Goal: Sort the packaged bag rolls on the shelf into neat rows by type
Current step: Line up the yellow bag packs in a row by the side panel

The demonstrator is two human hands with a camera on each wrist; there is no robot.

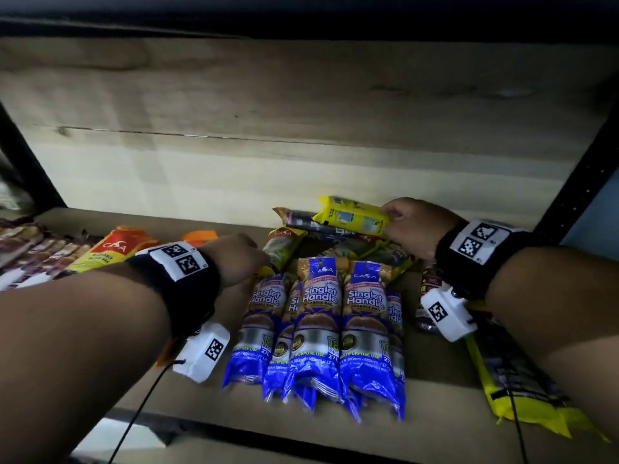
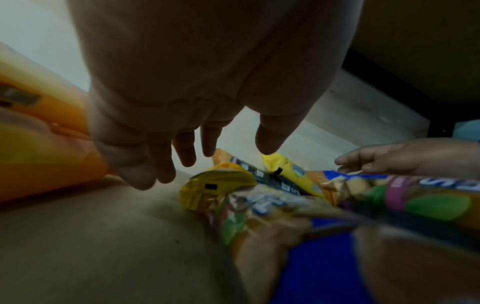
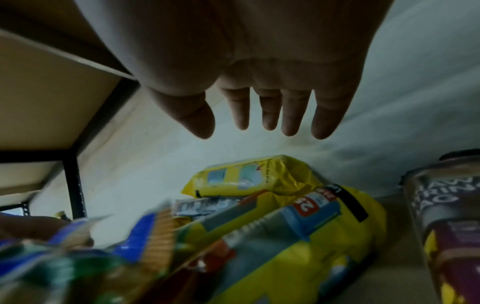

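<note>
Several blue "Singlet Handle" packs [image 1: 318, 329] lie side by side at the front middle of the shelf. Behind them is a loose heap of mixed packs, with a small yellow pack [image 1: 351, 214] [image 3: 249, 176] on top. My right hand [image 1: 410, 226] [image 3: 259, 115] hovers at that pack's right end, fingers straight and holding nothing. My left hand [image 1: 241, 257] [image 2: 182, 152] hangs with relaxed, empty fingers over the bare shelf. It is just left of a yellow-ended pack [image 1: 284, 246] [image 2: 215, 185] in the heap.
An orange and yellow pack [image 1: 114, 249] and a row of brown packs [image 1: 26, 249] lie at the left. A brown pack [image 3: 446, 216] and a long yellow pack [image 1: 522, 390] lie at the right. Black frame posts [image 1: 576, 182] and the board above bound the shelf [image 1: 167, 390].
</note>
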